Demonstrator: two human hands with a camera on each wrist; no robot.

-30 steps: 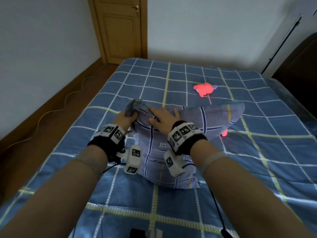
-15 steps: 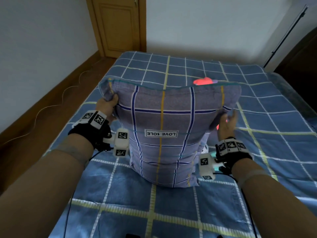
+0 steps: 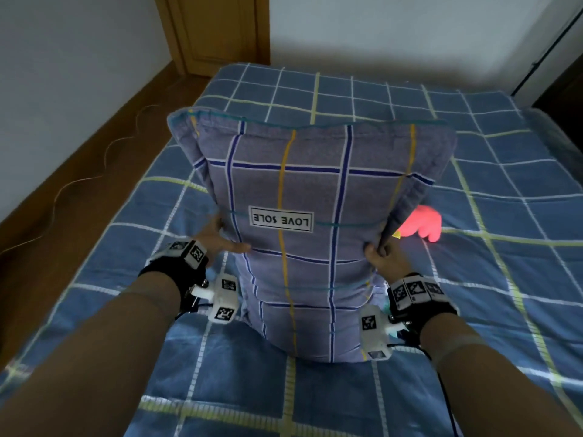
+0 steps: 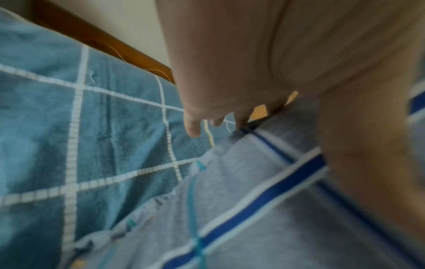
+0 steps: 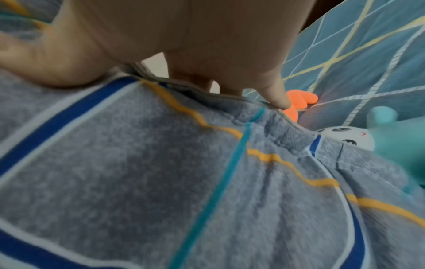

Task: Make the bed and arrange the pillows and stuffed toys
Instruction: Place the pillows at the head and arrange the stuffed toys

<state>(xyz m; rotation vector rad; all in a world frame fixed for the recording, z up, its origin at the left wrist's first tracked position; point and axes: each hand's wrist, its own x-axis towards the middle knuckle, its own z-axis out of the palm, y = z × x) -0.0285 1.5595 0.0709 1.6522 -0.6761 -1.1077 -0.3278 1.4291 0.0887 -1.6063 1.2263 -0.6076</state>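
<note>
A grey pillow [image 3: 315, 190] with blue, yellow and teal lines and a "LOVE SOLE" label stands upright on the blue checked bed cover [image 3: 492, 288]. My left hand [image 3: 222, 238] holds its left side, thumb on the front and fingers [image 4: 193, 125] behind the edge. At the right edge seam my right hand [image 3: 380, 253] grips the fabric [image 5: 161, 163], the thumb in front. An orange plush toy [image 3: 424, 223] lies just right of the pillow, past my fingertips [image 5: 281, 102]. A white and teal plush toy [image 5: 349, 136] lies against the pillow's lower right side.
A wooden door [image 3: 214, 29] stands beyond the bed's far left corner. Brown floor with a thin cable [image 3: 94, 171] runs along the left of the bed. Dark furniture [image 3: 564, 86] stands at the far right. White walls close the room.
The pillow went from bent over under my hands to standing tall and flat. Both hands slid from its upper corners down to the middle of its sides.
</note>
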